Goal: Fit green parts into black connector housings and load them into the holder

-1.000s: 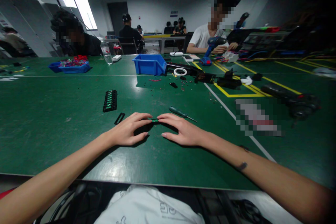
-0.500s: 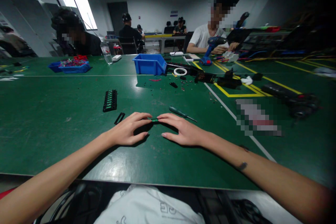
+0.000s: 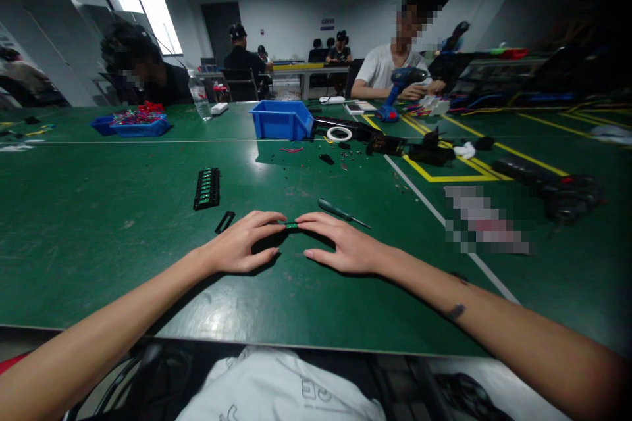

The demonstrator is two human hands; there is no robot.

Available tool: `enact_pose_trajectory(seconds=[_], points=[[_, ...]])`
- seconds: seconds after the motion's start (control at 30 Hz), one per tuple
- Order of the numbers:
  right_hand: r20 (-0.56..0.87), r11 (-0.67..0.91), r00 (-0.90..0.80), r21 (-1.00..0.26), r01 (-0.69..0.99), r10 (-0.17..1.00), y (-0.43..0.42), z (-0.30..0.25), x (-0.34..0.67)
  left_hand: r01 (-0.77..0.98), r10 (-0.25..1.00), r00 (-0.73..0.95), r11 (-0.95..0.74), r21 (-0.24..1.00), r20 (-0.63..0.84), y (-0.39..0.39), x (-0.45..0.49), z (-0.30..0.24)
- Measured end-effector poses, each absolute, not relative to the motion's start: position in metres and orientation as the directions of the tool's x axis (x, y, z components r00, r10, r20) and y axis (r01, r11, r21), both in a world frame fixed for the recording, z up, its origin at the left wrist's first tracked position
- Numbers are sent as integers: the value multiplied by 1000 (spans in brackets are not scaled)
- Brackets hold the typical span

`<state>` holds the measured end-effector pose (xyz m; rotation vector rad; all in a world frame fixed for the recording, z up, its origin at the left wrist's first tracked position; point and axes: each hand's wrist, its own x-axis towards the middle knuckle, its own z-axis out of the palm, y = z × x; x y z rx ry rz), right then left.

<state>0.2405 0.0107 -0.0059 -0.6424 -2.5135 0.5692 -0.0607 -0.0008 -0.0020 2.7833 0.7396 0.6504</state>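
Between the fingertips of both hands lies a small green circuit board [image 3: 291,225] in a black frame, its ends covered by the fingers. My left hand [image 3: 247,241] rests on the table with fingers stretched out and thumb apart, fingertips at the board's left end. At its right end are the outstretched fingertips of my right hand [image 3: 345,243], the thumb likewise apart. A loose black rectangular frame [image 3: 225,222] is just beyond the left hand. Farther off, a row of black-framed green boards [image 3: 207,188] lies together. A screwdriver [image 3: 343,213] with a dark green handle is beyond the right hand.
A blue bin [image 3: 281,122] stands across the green table [image 3: 148,223], with a white ring [image 3: 339,135] and black parts beside it. A blue power drill [image 3: 399,93] stands near a co-worker in white. A blue tray [image 3: 141,125] holds red pieces at the far left.
Both hands and the circuit board stay in place. Across the table, the co-worker at the left has shifted their head slightly.
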Motion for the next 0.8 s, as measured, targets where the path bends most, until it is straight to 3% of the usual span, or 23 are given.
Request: enact_pose_trajectory(seconds=[0.8], points=[[347,807,-777,-490,328,526,11,-5,240,421,504,775,-862,284,382,-1,-62,-2]])
